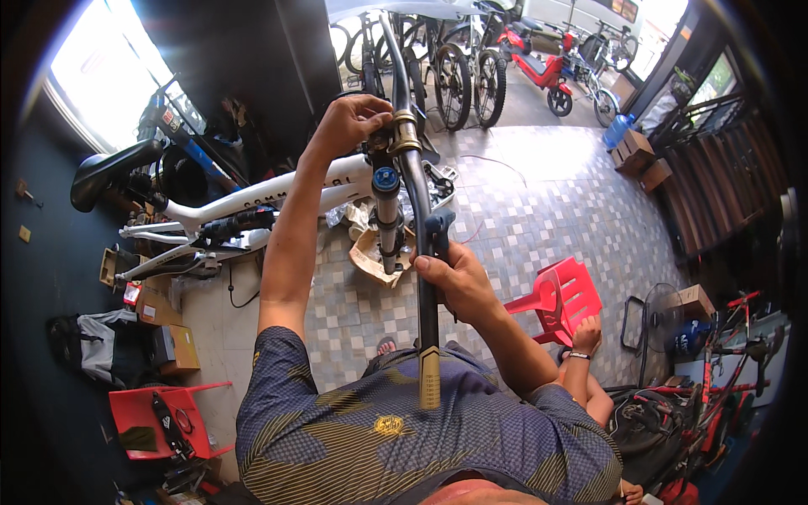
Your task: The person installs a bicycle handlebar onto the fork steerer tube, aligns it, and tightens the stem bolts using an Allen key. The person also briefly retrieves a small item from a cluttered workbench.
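Handlebar [427, 311] gripped in right hand [463, 282] (fingers closed on it); left hand [353, 122], fingers bent, placed beside its gold clamp [406, 133], contact unclear.

Blk handlebar [418, 187] w/ gold clamp [406, 133]; wht bike frame [273, 190]; red chair [549, 295]; grey/wht chequered floor [505, 206].

One view: your head cam, left of the worn fisheye pair, angled down and forward. Your shirt [454, 438] fills the near edge close up; the handlebar [420, 202] sits mid-range, parked bikes [453, 84] far.
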Demonstrator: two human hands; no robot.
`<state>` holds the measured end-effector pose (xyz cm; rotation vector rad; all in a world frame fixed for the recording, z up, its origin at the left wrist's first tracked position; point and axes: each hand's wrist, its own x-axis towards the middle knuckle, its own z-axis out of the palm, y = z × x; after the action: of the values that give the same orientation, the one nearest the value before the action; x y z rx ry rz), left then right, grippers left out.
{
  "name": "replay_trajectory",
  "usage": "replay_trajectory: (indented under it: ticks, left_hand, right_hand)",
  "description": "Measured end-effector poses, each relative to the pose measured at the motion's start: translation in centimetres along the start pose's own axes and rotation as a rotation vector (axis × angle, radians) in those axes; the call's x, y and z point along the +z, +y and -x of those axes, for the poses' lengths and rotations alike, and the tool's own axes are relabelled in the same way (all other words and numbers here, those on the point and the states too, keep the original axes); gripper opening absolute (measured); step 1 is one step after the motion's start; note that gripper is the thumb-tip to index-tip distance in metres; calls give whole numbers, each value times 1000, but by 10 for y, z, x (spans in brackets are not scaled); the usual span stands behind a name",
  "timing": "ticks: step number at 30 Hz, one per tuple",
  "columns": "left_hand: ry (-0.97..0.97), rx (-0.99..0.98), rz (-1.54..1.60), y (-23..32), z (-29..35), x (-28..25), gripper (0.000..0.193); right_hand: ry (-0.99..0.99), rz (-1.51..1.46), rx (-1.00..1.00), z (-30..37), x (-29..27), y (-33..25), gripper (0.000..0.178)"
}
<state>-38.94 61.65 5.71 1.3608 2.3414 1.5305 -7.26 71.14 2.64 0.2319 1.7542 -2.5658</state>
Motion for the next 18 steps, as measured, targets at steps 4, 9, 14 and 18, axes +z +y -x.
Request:
replay_trajectory:
  ticks: [4,9,14,18]
  left_hand:
    - [-23,13,-3,-3,-5,-1,18]
    - [-44,13,-10,-6,-7,0,19]
    - [-61,45,-27,-12,-7,-3,18]
    - [-40,32,-12,1,-3,-2,18]
  right_hand:
    - [-22,53,1,-1,0,-4,30]
    - [-22,149,-4,-3,3,-5,31]
    - [-22,166,-22,-3,6,-10,31]
    - [-14,179,-35,-2,10,-16,31]
